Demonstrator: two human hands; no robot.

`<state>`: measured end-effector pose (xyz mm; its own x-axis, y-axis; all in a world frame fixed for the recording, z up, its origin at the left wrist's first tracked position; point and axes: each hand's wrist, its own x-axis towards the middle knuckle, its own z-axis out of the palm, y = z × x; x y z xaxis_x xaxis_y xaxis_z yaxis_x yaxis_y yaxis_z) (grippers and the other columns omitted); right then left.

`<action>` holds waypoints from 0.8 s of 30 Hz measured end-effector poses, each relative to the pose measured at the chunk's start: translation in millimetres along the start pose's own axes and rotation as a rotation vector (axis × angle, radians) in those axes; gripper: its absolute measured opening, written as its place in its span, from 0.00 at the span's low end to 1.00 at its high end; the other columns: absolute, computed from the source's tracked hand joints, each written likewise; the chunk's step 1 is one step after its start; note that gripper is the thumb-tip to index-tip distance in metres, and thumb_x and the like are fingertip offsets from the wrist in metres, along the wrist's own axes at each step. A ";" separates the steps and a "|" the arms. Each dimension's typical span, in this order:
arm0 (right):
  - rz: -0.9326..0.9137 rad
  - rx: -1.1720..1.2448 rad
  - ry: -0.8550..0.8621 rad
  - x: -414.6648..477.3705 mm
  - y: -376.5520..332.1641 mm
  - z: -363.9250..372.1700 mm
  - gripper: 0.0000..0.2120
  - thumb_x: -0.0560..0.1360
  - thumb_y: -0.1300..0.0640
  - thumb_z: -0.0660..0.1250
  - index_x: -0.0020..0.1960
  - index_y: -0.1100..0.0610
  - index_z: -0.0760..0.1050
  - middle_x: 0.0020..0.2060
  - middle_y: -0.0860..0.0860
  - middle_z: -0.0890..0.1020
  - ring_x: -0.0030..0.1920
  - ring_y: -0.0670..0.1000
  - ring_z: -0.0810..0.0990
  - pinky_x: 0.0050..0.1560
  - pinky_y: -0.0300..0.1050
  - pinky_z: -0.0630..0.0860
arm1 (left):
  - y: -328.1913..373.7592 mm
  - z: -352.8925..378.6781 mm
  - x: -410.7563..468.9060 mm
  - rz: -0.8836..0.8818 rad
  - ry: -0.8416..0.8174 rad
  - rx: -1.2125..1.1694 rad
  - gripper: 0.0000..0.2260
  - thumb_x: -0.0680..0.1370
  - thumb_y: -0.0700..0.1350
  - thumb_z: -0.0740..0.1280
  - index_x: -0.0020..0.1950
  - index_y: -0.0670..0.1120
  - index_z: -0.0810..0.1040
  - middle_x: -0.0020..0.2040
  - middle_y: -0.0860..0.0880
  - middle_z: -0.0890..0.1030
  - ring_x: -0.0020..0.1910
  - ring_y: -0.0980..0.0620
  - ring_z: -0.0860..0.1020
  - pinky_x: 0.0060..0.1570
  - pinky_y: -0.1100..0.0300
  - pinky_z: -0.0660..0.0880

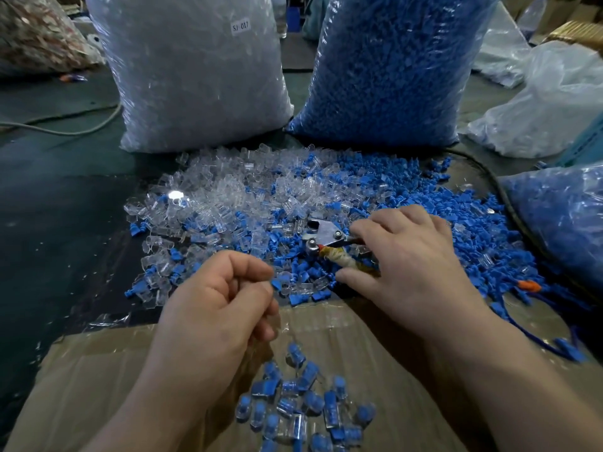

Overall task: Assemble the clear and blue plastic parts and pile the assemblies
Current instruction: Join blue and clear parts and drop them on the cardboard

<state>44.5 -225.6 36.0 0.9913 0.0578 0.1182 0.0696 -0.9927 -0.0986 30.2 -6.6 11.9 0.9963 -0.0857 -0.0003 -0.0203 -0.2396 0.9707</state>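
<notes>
Loose clear parts (228, 194) and loose blue parts (434, 210) lie mixed in a wide heap on the dark surface. Several finished clear-and-blue assemblies (303, 402) are piled on a cardboard sheet (98, 370) close to me. My left hand (222, 308) hovers just above that pile with its fingers curled inward; its palm side is hidden, so I cannot tell whether it holds a part. My right hand (404, 265) grips the cloth-wrapped handle of a metal pliers-like tool (323, 233), whose head lies on the heap.
A tall bag of clear parts (195, 76) and a tall bag of blue parts (391, 66) stand behind the heap. Another bag of blue parts (561, 220) lies at the right. A cable (65, 128) crosses the far left. An orange piece (528, 285) lies right of the heap.
</notes>
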 end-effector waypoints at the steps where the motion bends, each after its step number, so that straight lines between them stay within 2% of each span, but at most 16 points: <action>1: -0.019 0.059 0.073 -3.2 -3.6 -2.6 0.29 0.72 0.30 0.54 0.65 0.45 0.72 0.58 0.43 0.75 0.59 0.48 0.67 0.61 0.53 0.62 | 0.1 1.8 -0.8 0.003 0.009 0.013 0.15 0.78 0.40 0.68 0.44 0.63 0.80 0.34 0.49 0.84 0.26 0.56 0.80 0.25 0.69 0.74; 3: -0.103 0.173 0.173 -14.1 -19.8 -6.5 0.24 0.73 0.33 0.54 0.58 0.45 0.76 0.51 0.42 0.78 0.53 0.45 0.72 0.57 0.51 0.69 | -1.1 6.3 -3.2 0.001 0.008 0.034 0.14 0.78 0.42 0.68 0.46 0.63 0.79 0.34 0.50 0.85 0.27 0.56 0.81 0.26 0.68 0.75; 5: -0.232 0.190 0.156 -25.0 -38.8 -4.8 0.17 0.75 0.36 0.55 0.51 0.44 0.76 0.46 0.42 0.80 0.47 0.46 0.77 0.54 0.52 0.74 | -1.8 9.8 -5.5 0.024 0.007 0.060 0.12 0.78 0.42 0.69 0.47 0.62 0.79 0.33 0.51 0.84 0.27 0.56 0.81 0.26 0.68 0.75; 8: -0.352 0.176 0.113 -28.7 -49.4 0.1 0.14 0.79 0.44 0.56 0.46 0.50 0.76 0.40 0.46 0.78 0.41 0.52 0.77 0.46 0.51 0.71 | 0.0 10.2 -7.3 0.093 0.036 0.125 0.09 0.74 0.47 0.67 0.47 0.63 0.80 0.31 0.52 0.83 0.26 0.57 0.80 0.26 0.68 0.75; 12: -0.321 0.207 0.014 -25.6 -44.1 -3.4 0.19 0.79 0.40 0.52 0.52 0.50 0.76 0.45 0.46 0.78 0.46 0.51 0.77 0.50 0.49 0.69 | 6.9 9.6 -11.7 0.112 -0.017 0.060 0.08 0.74 0.51 0.67 0.48 0.63 0.80 0.34 0.52 0.85 0.28 0.56 0.82 0.28 0.67 0.77; 14: -0.338 0.215 0.057 -28.6 -44.3 -2.4 0.13 0.80 0.45 0.58 0.51 0.51 0.76 0.44 0.47 0.79 0.44 0.51 0.77 0.48 0.48 0.69 | 9.7 8.1 -10.7 0.117 0.025 0.074 0.05 0.74 0.57 0.66 0.48 0.63 0.80 0.34 0.54 0.84 0.28 0.58 0.81 0.28 0.69 0.75; 16: -0.364 0.205 0.149 -28.7 -45.6 -0.8 0.06 0.78 0.53 0.64 0.50 0.54 0.78 0.43 0.49 0.79 0.43 0.53 0.76 0.46 0.49 0.69 | 10.1 2.0 -7.6 0.110 0.031 0.152 0.14 0.70 0.66 0.60 0.46 0.60 0.79 0.32 0.55 0.82 0.27 0.59 0.79 0.27 0.66 0.74; 17: -0.375 0.201 0.185 -28.2 -46.6 -0.5 0.06 0.77 0.55 0.63 0.49 0.54 0.78 0.42 0.49 0.79 0.43 0.53 0.76 0.45 0.51 0.70 | 9.8 -0.3 -6.6 0.088 0.002 0.170 0.18 0.69 0.68 0.58 0.44 0.57 0.78 0.30 0.54 0.81 0.26 0.59 0.77 0.27 0.64 0.73; 20: -0.374 0.222 0.224 -30.3 -53.7 -2.5 0.12 0.79 0.53 0.57 0.43 0.56 0.76 0.38 0.50 0.77 0.40 0.53 0.73 0.43 0.53 0.71 | 8.0 -5.3 -4.4 0.049 -0.079 0.159 0.23 0.72 0.69 0.58 0.41 0.51 0.78 0.28 0.53 0.76 0.27 0.57 0.73 0.30 0.55 0.72; 22: -0.341 0.277 0.191 -33.9 -57.7 -3.5 0.13 0.79 0.51 0.55 0.39 0.54 0.72 0.35 0.48 0.74 0.37 0.51 0.71 0.41 0.53 0.71 | 8.6 -6.3 -5.0 0.103 -0.099 0.136 0.22 0.76 0.69 0.61 0.41 0.52 0.78 0.28 0.54 0.75 0.27 0.59 0.72 0.30 0.60 0.72; 23: -0.277 0.379 0.127 -34.7 -58.8 -4.5 0.13 0.77 0.48 0.55 0.37 0.52 0.70 0.33 0.46 0.73 0.36 0.50 0.70 0.39 0.54 0.71 | 10.1 -6.7 -6.3 0.159 -0.109 0.140 0.20 0.77 0.68 0.62 0.41 0.53 0.78 0.29 0.55 0.76 0.27 0.60 0.72 0.28 0.65 0.71; 24: -0.169 0.564 -0.007 -35.4 -58.8 -7.7 0.14 0.75 0.46 0.56 0.36 0.53 0.69 0.30 0.46 0.73 0.34 0.48 0.70 0.37 0.54 0.71 | 11.6 -6.9 -7.5 0.240 -0.117 0.172 0.16 0.77 0.66 0.62 0.42 0.55 0.78 0.30 0.55 0.77 0.27 0.60 0.74 0.28 0.69 0.70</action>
<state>4.5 -170.1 45.2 0.9618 0.2130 0.1721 0.2738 -0.7603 -0.5891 23.1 -2.1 24.8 0.9453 -0.2675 0.1867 -0.2774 -0.3581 0.8915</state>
